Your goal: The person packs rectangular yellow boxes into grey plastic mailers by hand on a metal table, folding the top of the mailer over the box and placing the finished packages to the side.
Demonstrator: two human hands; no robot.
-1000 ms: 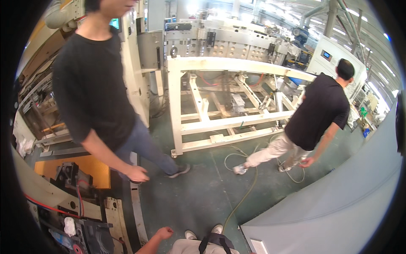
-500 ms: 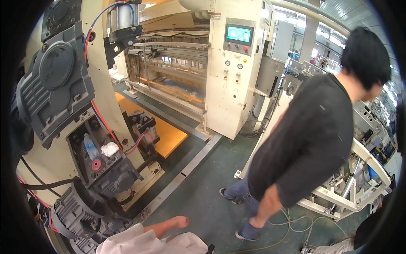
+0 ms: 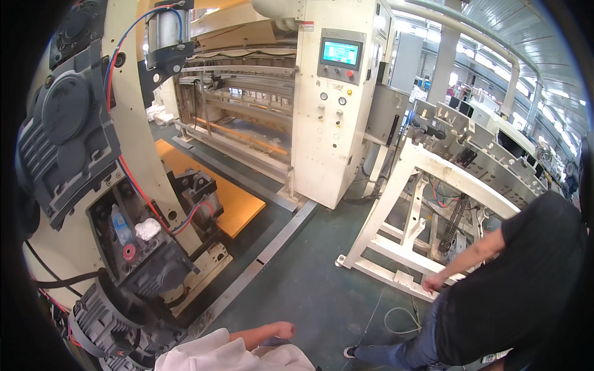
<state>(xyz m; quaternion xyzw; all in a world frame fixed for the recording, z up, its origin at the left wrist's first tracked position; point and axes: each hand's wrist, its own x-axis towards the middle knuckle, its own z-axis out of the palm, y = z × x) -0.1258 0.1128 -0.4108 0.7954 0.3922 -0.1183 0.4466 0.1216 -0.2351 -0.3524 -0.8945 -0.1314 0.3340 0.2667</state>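
Observation:
My left hand (image 3: 280,330) shows at the bottom edge, reaching out of a white sleeve (image 3: 207,349) over the green floor (image 3: 309,278). Its fingers are loosely bent and nothing is in it. It touches nothing; the nearest thing is the dark grey motor (image 3: 108,321) at the foot of the big cream machine on my left. My right hand is out of the picture.
A cream cabinet with a screen and buttons (image 3: 339,62) stands ahead, and an orange platform (image 3: 232,201) lies beside it. To the right, a person in a black shirt (image 3: 526,290) rests a hand (image 3: 432,284) on a white steel frame (image 3: 396,204). A loose cable (image 3: 396,318) lies on the floor.
My view has swung from the white frame and two people to the cream machine. The person in black now stands further right, bent toward the frame. My left hand stays low in view.

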